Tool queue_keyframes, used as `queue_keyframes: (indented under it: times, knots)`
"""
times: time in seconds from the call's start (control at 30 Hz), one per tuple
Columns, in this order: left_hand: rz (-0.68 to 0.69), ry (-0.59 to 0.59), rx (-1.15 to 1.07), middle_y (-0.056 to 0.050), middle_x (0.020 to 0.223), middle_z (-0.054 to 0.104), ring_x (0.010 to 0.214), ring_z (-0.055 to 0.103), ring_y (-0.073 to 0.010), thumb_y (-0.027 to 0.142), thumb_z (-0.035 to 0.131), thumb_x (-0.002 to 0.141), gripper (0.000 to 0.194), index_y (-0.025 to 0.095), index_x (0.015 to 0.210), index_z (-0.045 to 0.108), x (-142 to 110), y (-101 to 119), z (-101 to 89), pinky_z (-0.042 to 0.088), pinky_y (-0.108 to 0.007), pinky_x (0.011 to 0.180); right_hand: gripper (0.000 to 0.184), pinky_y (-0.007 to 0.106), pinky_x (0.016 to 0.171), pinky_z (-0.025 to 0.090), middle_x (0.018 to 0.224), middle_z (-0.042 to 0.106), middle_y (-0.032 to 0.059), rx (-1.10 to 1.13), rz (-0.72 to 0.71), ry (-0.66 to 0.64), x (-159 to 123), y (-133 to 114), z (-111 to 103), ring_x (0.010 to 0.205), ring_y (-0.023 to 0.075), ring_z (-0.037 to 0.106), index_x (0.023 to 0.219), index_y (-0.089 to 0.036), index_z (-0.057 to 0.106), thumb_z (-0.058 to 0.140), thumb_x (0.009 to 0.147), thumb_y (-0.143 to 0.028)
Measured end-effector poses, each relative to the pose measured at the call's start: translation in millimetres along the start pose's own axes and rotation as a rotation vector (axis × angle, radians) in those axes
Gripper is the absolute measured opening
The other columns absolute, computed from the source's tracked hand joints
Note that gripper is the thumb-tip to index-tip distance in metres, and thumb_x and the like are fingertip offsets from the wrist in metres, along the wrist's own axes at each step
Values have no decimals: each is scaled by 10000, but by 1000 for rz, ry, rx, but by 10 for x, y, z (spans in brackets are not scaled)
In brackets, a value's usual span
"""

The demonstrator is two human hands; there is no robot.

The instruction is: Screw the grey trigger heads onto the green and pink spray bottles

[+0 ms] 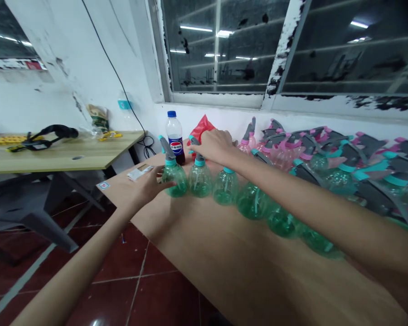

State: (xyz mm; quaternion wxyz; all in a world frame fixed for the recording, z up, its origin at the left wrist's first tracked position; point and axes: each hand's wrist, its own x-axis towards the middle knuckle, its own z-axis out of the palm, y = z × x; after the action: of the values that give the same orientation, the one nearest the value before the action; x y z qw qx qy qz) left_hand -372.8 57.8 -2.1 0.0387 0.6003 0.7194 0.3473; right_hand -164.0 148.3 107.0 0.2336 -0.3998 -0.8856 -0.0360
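Left hand (pixel 148 188), thumb parted from fingers, curves around the leftmost green spray bottle (pixel 178 181), mid-frame; right hand (pixel 216 142) is at the top of the second bottle (pixel 200 179), and whether its fingers pinch, I can't tell! Both stand on the brown tabletop (pixel 190 235), pink-trimmed bottles (pixel 287 154) crowding at right. Pale desk (pixel 119 149) and gray chair (pixel 42 203) left, red tiles (pixel 112 285) lower left, dark windows (pixel 248 50) up top, peeling paint on the frames.

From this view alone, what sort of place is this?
Probably a workshop or factory room: round green plastic spray bottles lined up along a brown wood-look table, with clustered pink plastic spray bottles behind.
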Motion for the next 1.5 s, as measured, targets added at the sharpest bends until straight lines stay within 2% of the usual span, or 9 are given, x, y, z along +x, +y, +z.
queue_keyframes:
  times: [0.33,0.6,0.73,0.87,0.93,1.03,1.1,1.27,1.5]
  knots:
    - [50,-35,14,-94,1202,580,992,617,-242,301,597,925,324,169,1217,546,223,-2,111,524,-442,816,347,477,866,280,830,697,158,-46,-9,72,38,29,60,828,293,606,866,-83,718,451,869,-305]
    - [24,8,-26,-96,1217,573,1008,611,-247,301,596,925,331,171,1225,542,280,78,176,515,-456,832,261,453,831,321,799,681,138,-34,10,137,37,68,-231,816,290,605,838,-92,706,510,793,-259]
    - [5,101,-86,-139,1307,525,1149,542,-317,398,654,854,506,181,1278,485,112,148,123,484,-481,894,294,424,781,364,723,652,117,34,-10,169,-109,120,-497,786,272,599,789,-98,705,517,807,-324]
    - [41,204,-208,-147,1310,523,1213,504,-311,533,323,955,504,164,1268,466,-326,457,48,454,-468,953,368,359,684,397,556,578,47,119,-110,195,-483,216,-871,634,192,569,584,-146,643,522,829,-392]
    - [89,166,-275,-126,1286,550,1199,525,-284,530,228,974,516,179,1273,460,-626,698,55,450,-456,974,386,329,621,395,558,592,30,183,-119,165,-757,265,-1064,582,162,554,560,-166,621,529,837,-418]
    - [187,3,-317,-67,1315,560,1171,552,-305,568,441,905,472,280,1274,498,-1083,1074,165,478,-484,952,367,317,560,372,519,575,9,166,-39,112,-1226,326,-1277,519,145,529,511,-196,582,568,817,-399]
    - [320,-154,-300,-69,1394,489,1227,501,-336,590,526,855,605,341,1384,371,-1340,1304,306,458,-539,968,355,327,552,359,509,560,3,135,-22,90,-1545,370,-1339,503,146,513,495,-213,555,583,806,-382]
    - [512,-251,-343,-141,1391,464,1219,503,-379,630,666,734,927,332,1461,174,-1755,1830,759,471,-578,950,388,392,662,365,525,553,9,41,-75,122,-2252,536,-1296,568,189,528,488,-229,448,586,814,-389]
    - [383,-451,-456,-130,1393,461,1265,449,-387,502,747,725,862,304,1415,270,-2045,2332,1284,407,-616,987,423,353,668,390,484,481,-30,135,97,72,-2861,917,-1363,541,151,488,492,-219,426,591,849,-374]
